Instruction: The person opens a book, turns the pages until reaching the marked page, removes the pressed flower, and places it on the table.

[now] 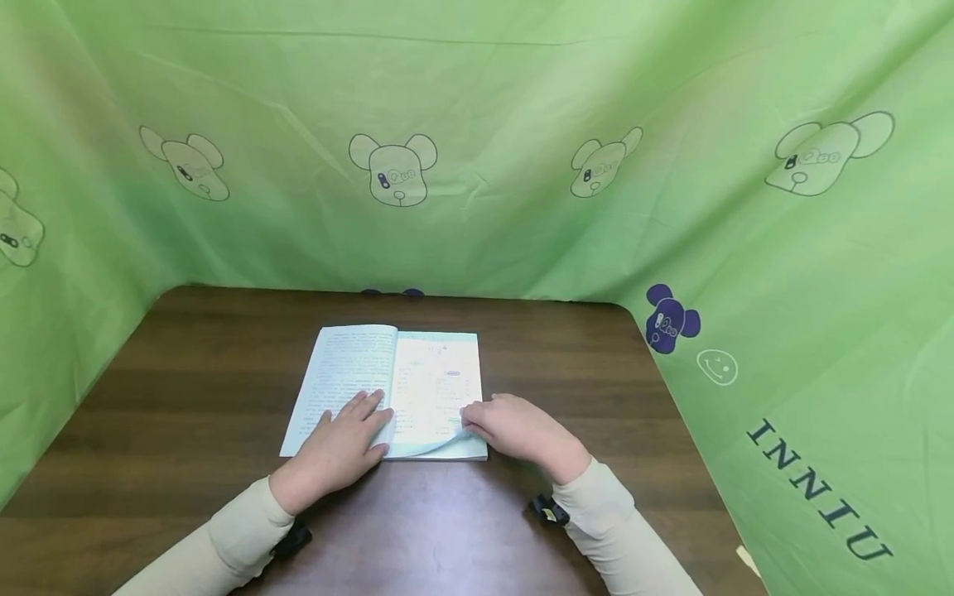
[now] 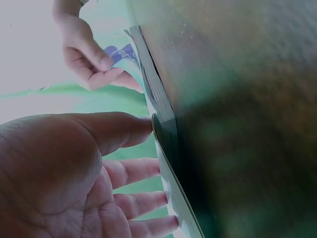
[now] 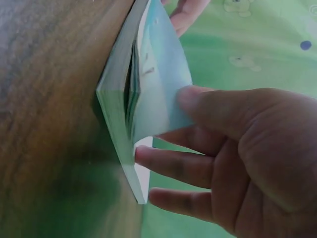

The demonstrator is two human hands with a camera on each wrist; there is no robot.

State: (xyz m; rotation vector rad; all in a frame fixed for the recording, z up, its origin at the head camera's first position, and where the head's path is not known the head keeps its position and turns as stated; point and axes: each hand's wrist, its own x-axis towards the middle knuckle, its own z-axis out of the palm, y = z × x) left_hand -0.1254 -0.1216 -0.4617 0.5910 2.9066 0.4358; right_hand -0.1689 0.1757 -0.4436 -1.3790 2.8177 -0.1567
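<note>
An open book (image 1: pixel 436 372) lies on the table, its thick block of pages under the right side. My left hand (image 1: pixel 339 447) rests with spread fingers across the lower left page and the fold. In the left wrist view, the thumb and fingertips (image 2: pixel 141 201) touch the paper. At the lower right corner, my right hand (image 1: pixel 514 426) pinches a lifted page (image 3: pixel 166 74) between thumb and forefinger. That page curls up from the block, while the other right fingers hang beside the book's edge.
The dark wooden table (image 1: pixel 209 356) extends around the book. A green curtain (image 1: pixel 484 232) with bear drawings hangs along the back and sides. Black wrist straps (image 1: pixel 550 511) sit by the light sleeves.
</note>
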